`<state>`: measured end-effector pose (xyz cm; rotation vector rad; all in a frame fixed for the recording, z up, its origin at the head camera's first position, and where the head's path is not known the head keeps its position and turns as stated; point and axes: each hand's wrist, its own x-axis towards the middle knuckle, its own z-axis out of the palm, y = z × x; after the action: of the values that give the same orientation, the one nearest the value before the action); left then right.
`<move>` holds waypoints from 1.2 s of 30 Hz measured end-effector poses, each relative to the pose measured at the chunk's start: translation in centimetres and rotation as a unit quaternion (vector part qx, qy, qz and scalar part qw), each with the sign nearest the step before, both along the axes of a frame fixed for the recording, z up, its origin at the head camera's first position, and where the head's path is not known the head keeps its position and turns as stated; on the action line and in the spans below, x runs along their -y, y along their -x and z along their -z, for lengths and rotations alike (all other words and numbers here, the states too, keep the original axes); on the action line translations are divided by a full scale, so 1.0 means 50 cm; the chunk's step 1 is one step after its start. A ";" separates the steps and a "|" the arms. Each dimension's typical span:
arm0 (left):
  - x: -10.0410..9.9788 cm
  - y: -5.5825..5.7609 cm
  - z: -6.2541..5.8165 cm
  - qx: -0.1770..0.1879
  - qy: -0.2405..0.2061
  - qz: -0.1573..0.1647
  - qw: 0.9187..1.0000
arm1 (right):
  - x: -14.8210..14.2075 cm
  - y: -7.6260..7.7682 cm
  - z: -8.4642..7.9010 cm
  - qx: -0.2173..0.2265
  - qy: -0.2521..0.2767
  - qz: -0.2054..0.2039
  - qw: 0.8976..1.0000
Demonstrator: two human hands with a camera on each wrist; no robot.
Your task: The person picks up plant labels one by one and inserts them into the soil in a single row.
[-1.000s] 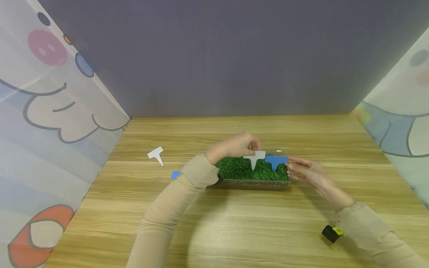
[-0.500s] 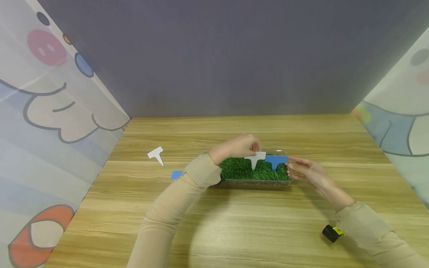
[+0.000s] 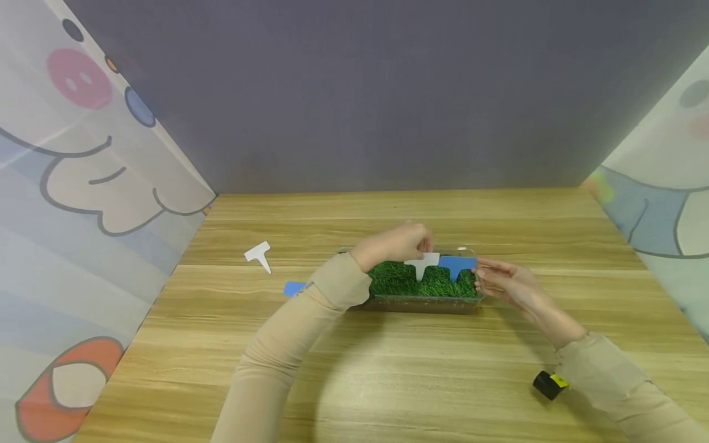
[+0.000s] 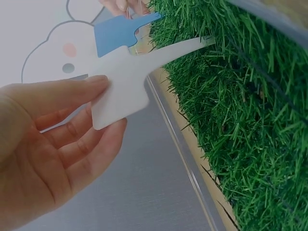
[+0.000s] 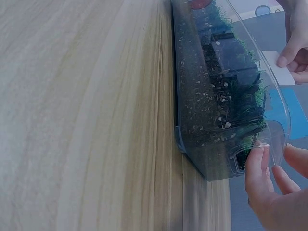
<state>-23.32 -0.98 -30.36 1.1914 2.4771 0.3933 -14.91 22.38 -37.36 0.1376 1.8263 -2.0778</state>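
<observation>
Left hand [image 3: 400, 241] pinches the white marker [image 4: 122, 89], likely light and stiff, best held by its head; my right hand [image 3: 514, 289] pinches the planter [image 3: 421, 304]'s right end.

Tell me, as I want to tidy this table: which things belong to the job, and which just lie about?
In the job:
white marker, pinched by the left hand
blue marker, standing in the grass
planter box, touched by the right hand

Lying about:
loose white marker, perhaps awaiting use
loose blue marker, partly behind the left sleeve, likewise
black object with yellow patch
</observation>
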 end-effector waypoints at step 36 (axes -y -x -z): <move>-0.013 -0.011 0.006 -0.002 0.014 0.000 1.000 | -0.004 0.001 0.003 0.002 -0.005 0.001 1.000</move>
<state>-22.78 -0.33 -30.63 1.1819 2.4774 0.3544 -14.95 22.59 -37.49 0.1462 1.8357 -2.0684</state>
